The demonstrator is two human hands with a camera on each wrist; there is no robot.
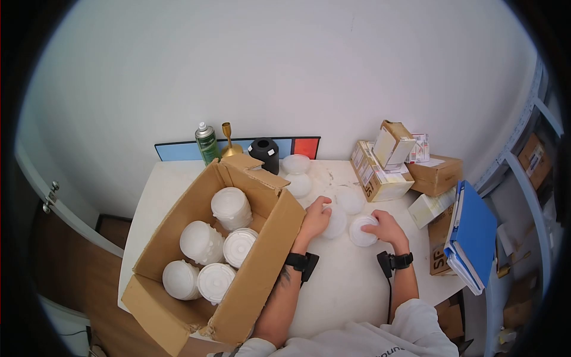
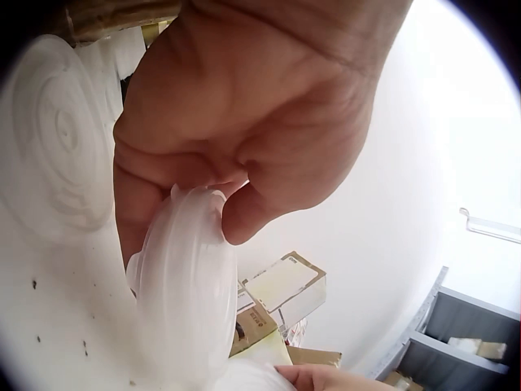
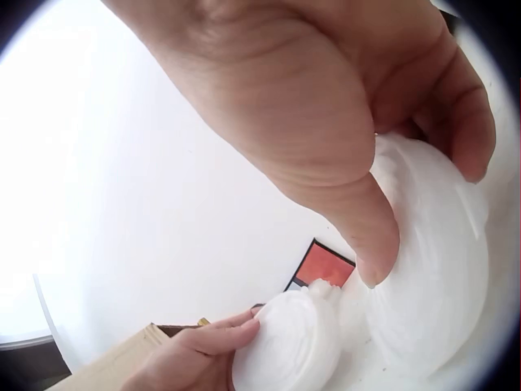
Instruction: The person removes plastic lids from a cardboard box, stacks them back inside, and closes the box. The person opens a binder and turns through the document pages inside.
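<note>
Over the table my left hand (image 1: 318,219) pinches a frosted round plastic lid (image 1: 334,224) by its edge. Its ridged side faces the left wrist view, with the thumb (image 2: 244,213) on one face and fingers behind. To the right, my right hand (image 1: 388,228) grips a whiter round plastic lid (image 1: 361,231), thumb on its near face; in the right wrist view this lid (image 3: 435,269) looks thick, with several ridges. More frosted lids (image 1: 350,200) lie just beyond both hands. The open cardboard box (image 1: 285,229) beside my left forearm holds several stacks of white round plastic pieces (image 1: 231,205).
Frosted round pieces (image 1: 297,185) stand at the back beside a black jar (image 1: 264,156), a gold candlestick (image 1: 227,140) and a green spray can (image 1: 207,144). Small cartons (image 1: 380,172) are piled back right. A blue folder (image 1: 473,232) leans at the table's right edge.
</note>
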